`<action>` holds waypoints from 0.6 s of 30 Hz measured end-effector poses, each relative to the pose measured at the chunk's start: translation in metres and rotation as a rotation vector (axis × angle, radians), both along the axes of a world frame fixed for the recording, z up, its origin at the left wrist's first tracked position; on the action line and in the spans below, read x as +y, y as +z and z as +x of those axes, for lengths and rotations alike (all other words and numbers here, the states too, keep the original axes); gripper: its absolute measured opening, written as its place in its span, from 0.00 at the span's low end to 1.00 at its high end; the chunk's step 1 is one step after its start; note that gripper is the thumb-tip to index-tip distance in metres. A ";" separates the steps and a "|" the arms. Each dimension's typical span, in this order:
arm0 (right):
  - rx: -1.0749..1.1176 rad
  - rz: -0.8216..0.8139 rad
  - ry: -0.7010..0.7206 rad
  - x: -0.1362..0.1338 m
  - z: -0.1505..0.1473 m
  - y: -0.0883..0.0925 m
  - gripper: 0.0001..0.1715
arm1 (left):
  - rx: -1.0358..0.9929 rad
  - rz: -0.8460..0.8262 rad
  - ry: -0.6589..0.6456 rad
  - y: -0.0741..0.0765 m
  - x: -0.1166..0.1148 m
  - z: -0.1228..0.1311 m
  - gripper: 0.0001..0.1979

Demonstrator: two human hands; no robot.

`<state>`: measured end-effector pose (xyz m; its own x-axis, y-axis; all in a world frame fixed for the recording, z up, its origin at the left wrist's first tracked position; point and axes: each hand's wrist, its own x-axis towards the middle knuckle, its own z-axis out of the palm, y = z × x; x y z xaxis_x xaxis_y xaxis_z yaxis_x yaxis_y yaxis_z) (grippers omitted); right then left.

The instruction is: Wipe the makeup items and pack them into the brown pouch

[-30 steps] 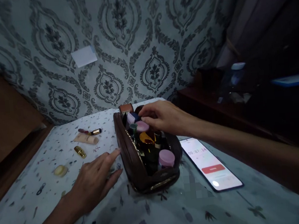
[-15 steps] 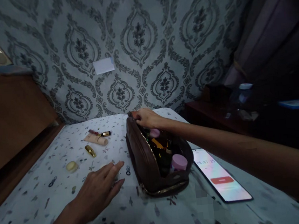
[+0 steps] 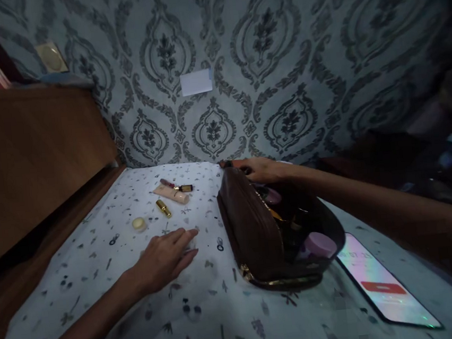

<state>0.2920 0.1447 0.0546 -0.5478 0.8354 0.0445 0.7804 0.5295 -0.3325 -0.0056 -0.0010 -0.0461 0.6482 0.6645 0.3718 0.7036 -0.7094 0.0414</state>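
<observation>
Head camera, dim room: damask-patterned wallpaper (image 3: pixel 278 52) filled the background, with a wooden panel (image 3: pixel 29 167) running along the 9 o'clock side. Below them a leaf-printed cloth (image 3: pixel 208 320) covered the flat surface where everything lay.

A brown pouch (image 3: pixel 251 225) sat just right of centre, unzipped and leaning open toward 3 o'clock, so its contents faced the reaching arm. A lit phone (image 3: pixel 385 287) lay flat at the pouch's 4 o'clock, screen up, probably so it could be read at a glance.

The right hand (image 3: pixel 260 170) reached across to the pouch's 12 o'clock end, where its fingers appeared closed on the rim; the grip looked suited to steadying the soft bag. The left hand (image 3: pixel 166 258) lay at the pouch's 9 o'clock, apart from it, palm down on the cloth with fingers spread and holding nothing, seemingly a brace.

A pink-lidded jar (image 3: pixel 320 244) showed inside the pouch near its 5 o'clock corner. Other contents were too dark to name. At the pouch's 10 o'clock, well clear of it, lay a beige tube (image 3: pixel 171 194), with a dark-and-gold stick (image 3: pixel 177 187) touching its far side. A gold lipstick (image 3: pixel 163 208) and a pale round pot (image 3: pixel 138 224) lay just nearer, at the left hand's 12 and 11 o'clock.
</observation>
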 end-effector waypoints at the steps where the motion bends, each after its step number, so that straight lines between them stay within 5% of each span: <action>1: 0.002 -0.026 0.030 0.002 0.001 -0.001 0.26 | 0.004 -0.033 0.022 -0.002 0.003 -0.006 0.15; 6: -0.033 -0.058 0.063 0.002 0.007 0.003 0.28 | -0.104 -0.179 0.315 -0.005 0.040 -0.041 0.16; 10: -0.189 0.093 -0.136 -0.018 0.009 0.013 0.22 | -0.196 -0.183 0.484 0.002 0.081 -0.065 0.20; 14: -0.053 0.459 -0.250 -0.076 -0.006 0.023 0.23 | -0.248 -0.180 0.582 0.007 0.107 -0.080 0.22; 18: 0.284 0.443 -0.040 -0.141 -0.043 0.003 0.16 | -0.221 -0.193 0.601 0.002 0.118 -0.082 0.21</action>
